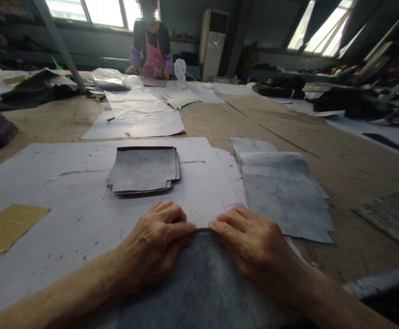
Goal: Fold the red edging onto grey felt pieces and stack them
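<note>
On grey sheet (pixel 202 283) nearest cam, pinching dark far edge (pixel 202 229) w/ L hand (pixel 161 237) & R hand (pixel 254 237), near stacked pcs (pixel 144 169) on white paper (pixel 82 205).

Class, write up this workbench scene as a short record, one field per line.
Left hand: fingers on the dark edge of a grey sheet
Right hand: fingers on the same edge
Beyond: stack of dark-edged grey pieces
Right: loose pile of larger sheets
Left: yellow-brown piece on white paper
Across the table: person in pink apron
</note>
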